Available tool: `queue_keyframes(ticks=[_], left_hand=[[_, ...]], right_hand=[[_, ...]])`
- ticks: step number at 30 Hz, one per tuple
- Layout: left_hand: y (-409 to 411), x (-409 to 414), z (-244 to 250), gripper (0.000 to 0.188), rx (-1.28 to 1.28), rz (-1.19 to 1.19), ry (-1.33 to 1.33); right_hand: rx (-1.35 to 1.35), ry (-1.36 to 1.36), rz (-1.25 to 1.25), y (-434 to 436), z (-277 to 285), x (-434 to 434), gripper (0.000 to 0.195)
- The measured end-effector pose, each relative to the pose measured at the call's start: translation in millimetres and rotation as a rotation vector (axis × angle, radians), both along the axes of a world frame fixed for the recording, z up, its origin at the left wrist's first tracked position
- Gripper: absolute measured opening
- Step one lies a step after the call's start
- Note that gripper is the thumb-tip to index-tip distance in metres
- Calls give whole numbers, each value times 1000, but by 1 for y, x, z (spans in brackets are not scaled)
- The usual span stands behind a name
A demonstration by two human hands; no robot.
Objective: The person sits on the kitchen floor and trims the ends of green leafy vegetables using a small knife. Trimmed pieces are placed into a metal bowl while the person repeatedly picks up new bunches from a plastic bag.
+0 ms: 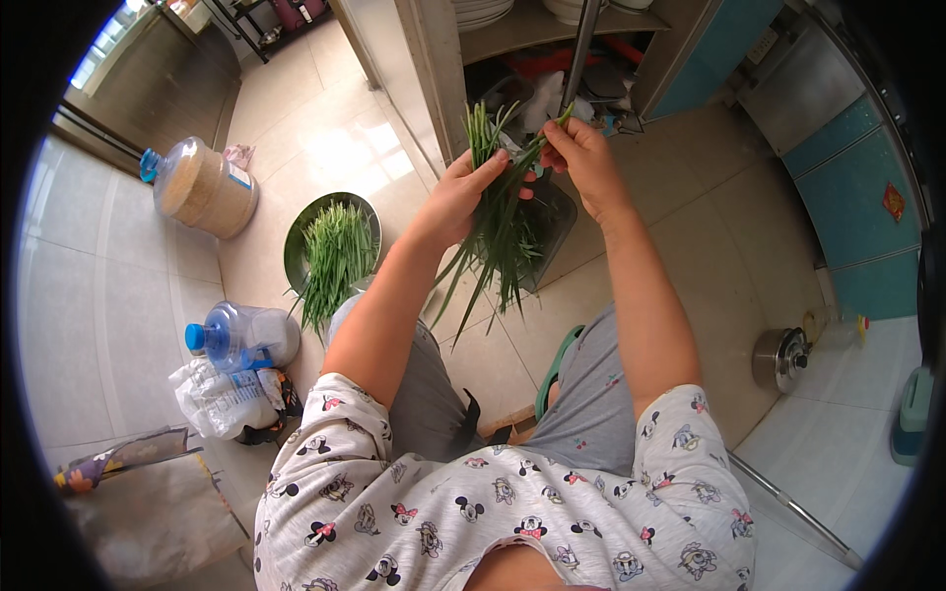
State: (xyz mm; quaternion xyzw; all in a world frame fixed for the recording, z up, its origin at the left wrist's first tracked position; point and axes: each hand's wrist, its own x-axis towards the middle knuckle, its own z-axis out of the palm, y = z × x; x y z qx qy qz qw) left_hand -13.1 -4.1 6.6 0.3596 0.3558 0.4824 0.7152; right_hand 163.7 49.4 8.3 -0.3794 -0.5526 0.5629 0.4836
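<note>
A bunch of long green leafy stalks, probably garlic chives (499, 207), hangs from my left hand (465, 188), its cut stem ends pointing up past the thumb. My right hand (580, 151) pinches a few stalks near their pale ends, just right of the bunch. Below both hands a dark plastic bin (558, 240) holds loose green bits; the hanging leaves hide part of it. To the left on the floor, a round metal bowl (291, 258) is heaped with more of the same greens (336, 247), some leaves drooping over its near rim.
Shelves with stacked white dishes (484, 13) and a metal pole (580, 55) stand ahead. Along the left wall are a grain-filled plastic jug (203, 188), a blue-capped water jug (240, 336) and a white plastic bag (222, 399). A lidded steel pot (780, 360) sits at right.
</note>
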Motion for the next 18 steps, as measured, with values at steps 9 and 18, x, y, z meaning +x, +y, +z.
queue_keyframes(ticks=[9,18], left_hand=[[19,-29,-17,23,225,135,265],[5,1,-7,23,238,16,239]], right_hand=[[-128,93,113,-4,10,8,17],[37,-161,110,-8,-1,-10,17]])
